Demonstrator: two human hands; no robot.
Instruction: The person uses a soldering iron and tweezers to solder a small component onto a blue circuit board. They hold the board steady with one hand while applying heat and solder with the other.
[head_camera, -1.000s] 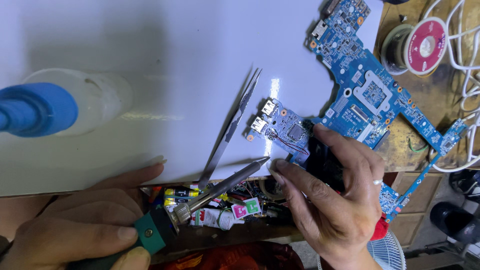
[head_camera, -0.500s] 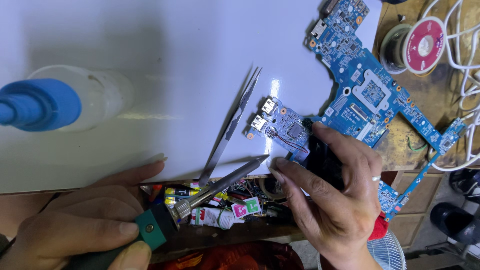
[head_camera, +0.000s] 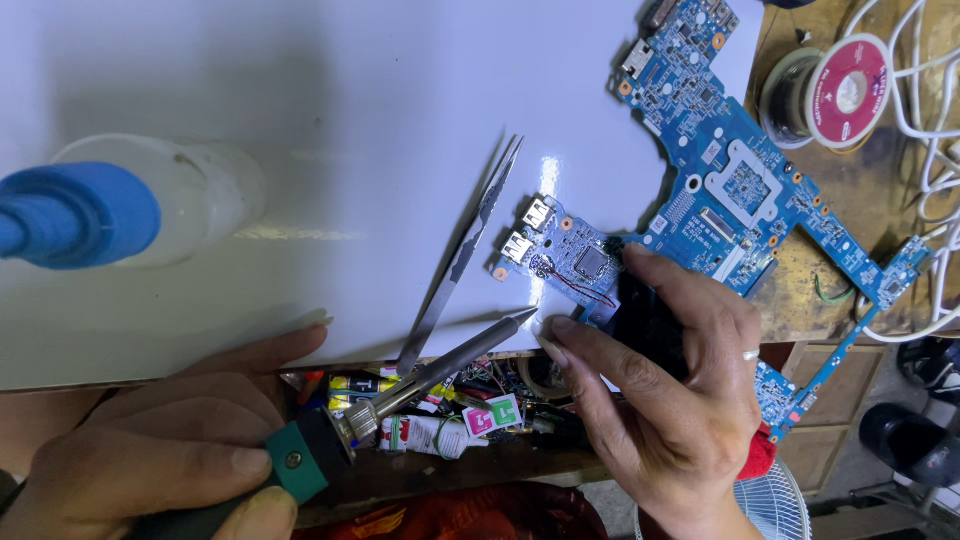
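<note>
Left hand (head_camera: 150, 460) gripping the soldering iron (head_camera: 420, 375) — tip angled up-right toward the small blue board (head_camera: 575, 255), which the right hand (head_camera: 665, 400) pins down, nearer.

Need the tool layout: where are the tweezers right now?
In the head view the tweezers lie free on the white table, centre frame, just left of the small blue board and above the soldering iron held in the left hand.

Desk (head_camera: 330, 110): white, smooth, glossy, showing glare. Soldering iron (head_camera: 440, 365): bare dull metal shaft, green plastic collar. Tweezers (head_camera: 462, 258): grey brushed metal. Circuit board (head_camera: 745, 190): blue lacquered laminate, metal ports. Bottle (head_camera: 190, 195): cloudy translucent plastic, matt blue plastic cap. Bench (head_camera: 850, 270) at the right: rough, stained wood
</note>
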